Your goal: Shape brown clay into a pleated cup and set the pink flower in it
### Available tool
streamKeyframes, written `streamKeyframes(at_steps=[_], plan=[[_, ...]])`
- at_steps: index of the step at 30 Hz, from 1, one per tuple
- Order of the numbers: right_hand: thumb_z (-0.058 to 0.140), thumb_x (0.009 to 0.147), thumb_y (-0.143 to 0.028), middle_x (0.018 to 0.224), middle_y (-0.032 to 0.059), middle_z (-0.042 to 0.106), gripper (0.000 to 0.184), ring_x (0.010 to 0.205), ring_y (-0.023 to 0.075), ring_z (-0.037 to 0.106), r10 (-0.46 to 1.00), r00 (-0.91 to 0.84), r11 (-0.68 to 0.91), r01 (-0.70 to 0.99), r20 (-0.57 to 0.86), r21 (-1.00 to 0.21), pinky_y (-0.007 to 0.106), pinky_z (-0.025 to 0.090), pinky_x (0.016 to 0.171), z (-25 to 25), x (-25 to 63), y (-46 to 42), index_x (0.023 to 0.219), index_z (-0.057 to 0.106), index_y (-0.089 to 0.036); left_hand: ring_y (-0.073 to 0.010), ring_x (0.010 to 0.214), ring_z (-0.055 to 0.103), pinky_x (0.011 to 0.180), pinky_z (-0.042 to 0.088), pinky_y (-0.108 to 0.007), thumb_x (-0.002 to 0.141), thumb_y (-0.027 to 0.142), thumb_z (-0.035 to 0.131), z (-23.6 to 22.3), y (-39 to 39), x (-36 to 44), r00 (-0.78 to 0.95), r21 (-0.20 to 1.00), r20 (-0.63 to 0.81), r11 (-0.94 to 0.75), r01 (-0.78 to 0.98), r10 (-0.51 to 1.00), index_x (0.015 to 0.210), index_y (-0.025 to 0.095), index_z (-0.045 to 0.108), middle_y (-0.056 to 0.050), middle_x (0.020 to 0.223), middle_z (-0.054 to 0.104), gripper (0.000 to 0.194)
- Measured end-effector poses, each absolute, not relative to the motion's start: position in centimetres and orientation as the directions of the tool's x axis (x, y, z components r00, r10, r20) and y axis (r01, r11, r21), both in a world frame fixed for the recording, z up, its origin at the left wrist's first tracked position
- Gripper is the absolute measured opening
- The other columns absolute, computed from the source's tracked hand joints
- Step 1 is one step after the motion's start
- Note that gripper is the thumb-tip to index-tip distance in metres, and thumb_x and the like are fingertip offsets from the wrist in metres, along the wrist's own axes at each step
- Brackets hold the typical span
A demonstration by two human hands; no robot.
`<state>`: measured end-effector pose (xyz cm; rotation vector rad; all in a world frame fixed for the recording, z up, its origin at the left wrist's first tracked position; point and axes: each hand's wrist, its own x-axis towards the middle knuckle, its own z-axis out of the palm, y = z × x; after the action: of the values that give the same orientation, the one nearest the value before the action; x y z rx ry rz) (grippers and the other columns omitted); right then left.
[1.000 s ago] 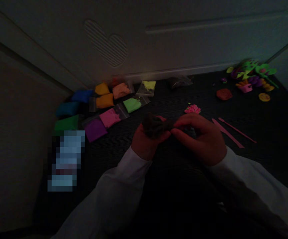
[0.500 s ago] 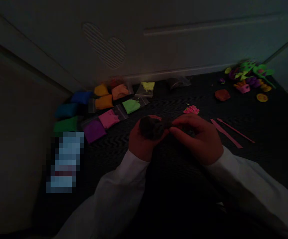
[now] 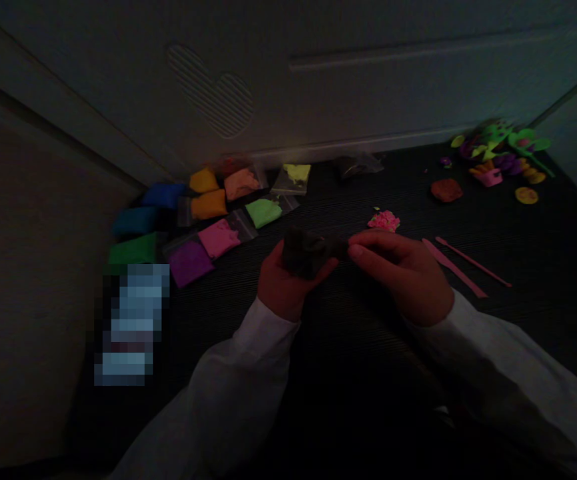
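Note:
My left hand [image 3: 282,283] is closed round a dark lump of modelling clay [image 3: 304,253], held above the black table. At the clay's right end, the thumb and fingers of my right hand [image 3: 398,267] pinch a narrow dark tip. Dim light hides the clay's finer shape. Just beyond my right hand lies a pink crumbly piece of clay [image 3: 384,221] with a bit of green. To the right of that hand rest a pink clay knife [image 3: 453,267] and a thin pink stick tool [image 3: 473,261].
Several bags of coloured clay, including a purple one [image 3: 189,263] and a light green one [image 3: 264,213], lie at the left. A blurred bright rectangle [image 3: 136,323] is nearer me. A reddish-brown clay disc [image 3: 446,190] and colourful clay figures [image 3: 503,150] sit at the far right.
My right hand has shifted slightly right, drawing the pinched tip away from my left hand. The dark lump has turned a little in my left hand.

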<state>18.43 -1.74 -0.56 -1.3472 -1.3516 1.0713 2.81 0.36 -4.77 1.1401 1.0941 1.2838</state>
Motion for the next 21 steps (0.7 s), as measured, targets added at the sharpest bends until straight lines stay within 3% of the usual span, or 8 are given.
streamKeyframes(at_steps=[3, 7, 10, 14, 17, 21], plan=[[0.068, 0.07, -0.029, 0.072, -0.0004, 0.063, 0.014, 0.064, 0.0114, 0.055, 1.0, 0.019, 0.012, 0.256, 0.018, -0.967, 0.025, 0.04, 0.057, -0.7, 18.4, -1.8, 0.079, 0.067, -0.018, -0.0135, 0.068, 0.062, 0.065, 0.049, -0.027, 0.052, 0.019, 0.082, -4.2, 0.3, 2.8, 0.01, 0.994, 0.071, -0.07, -0.085, 0.997, 0.077, 0.023, 0.064, 0.003, 0.075, 0.067, 0.031], [0.067, 0.071, -0.027, 0.068, -0.001, 0.061, 0.011, 0.062, 0.0108, 0.053, 1.0, 0.018, 0.013, 0.306, 0.019, -0.952, 0.025, 0.04, 0.055, -0.6, 18.2, -1.8, 0.077, 0.065, -0.017, -0.0139, 0.072, 0.061, 0.071, 0.047, -0.028, 0.051, 0.013, 0.081, -4.1, 0.3, 3.0, 0.035, 0.989, 0.11, -0.106, -0.107, 0.993, 0.076, 0.023, 0.065, 0.004, 0.076, 0.066, 0.032], [0.065, 0.074, -0.026, 0.07, -0.0002, 0.062, 0.009, 0.065, 0.0116, 0.055, 0.996, -0.014, 0.092, 0.35, 0.093, -0.932, 0.026, 0.042, 0.058, -0.5, 18.2, -1.9, 0.076, 0.064, -0.017, -0.0132, 0.074, 0.061, 0.075, 0.047, -0.029, 0.051, 0.013, 0.08, -4.0, 0.4, 3.2, 0.052, 0.95, -0.021, 0.036, -0.311, 0.998, 0.078, 0.023, 0.066, 0.004, 0.078, 0.067, 0.032], [0.06, 0.08, -0.022, 0.078, 0.0018, 0.064, 0.006, 0.078, 0.0135, 0.058, 0.944, -0.056, 0.316, 0.435, 0.325, -0.843, 0.03, 0.046, 0.073, -0.2, 18.7, -2.0, 0.078, 0.064, -0.018, -0.0124, 0.079, 0.062, 0.079, 0.048, -0.028, 0.054, 0.014, 0.075, -3.2, 0.4, 3.4, 0.169, 0.749, -0.226, 0.282, -0.599, 0.959, 0.075, 0.021, 0.068, 0.003, 0.078, 0.068, 0.023], [0.061, 0.079, -0.018, 0.085, 0.003, 0.065, 0.01, 0.085, 0.0152, 0.059, 0.893, -0.055, 0.409, 0.51, 0.446, -0.757, 0.033, 0.046, 0.08, 0.0, 19.0, -2.1, 0.088, 0.065, -0.02, -0.0126, 0.08, 0.062, 0.077, 0.048, -0.027, 0.055, 0.013, 0.072, -2.7, 0.3, 3.3, 0.255, 0.68, -0.273, 0.374, -0.631, 0.928, 0.073, 0.02, 0.069, 0.002, 0.077, 0.069, 0.019], [0.062, 0.079, -0.018, 0.09, 0.0042, 0.066, 0.015, 0.088, 0.0176, 0.061, 0.885, -0.118, 0.443, 0.51, 0.45, -0.737, 0.038, 0.047, 0.084, 0.2, 19.1, -2.1, 0.092, 0.067, -0.023, -0.0138, 0.074, 0.063, 0.076, 0.049, -0.029, 0.054, 0.011, 0.071, -2.7, 0.2, 3.2, 0.312, 0.687, -0.263, 0.405, -0.604, 0.913, 0.071, 0.02, 0.071, 0.002, 0.075, 0.07, 0.019]])
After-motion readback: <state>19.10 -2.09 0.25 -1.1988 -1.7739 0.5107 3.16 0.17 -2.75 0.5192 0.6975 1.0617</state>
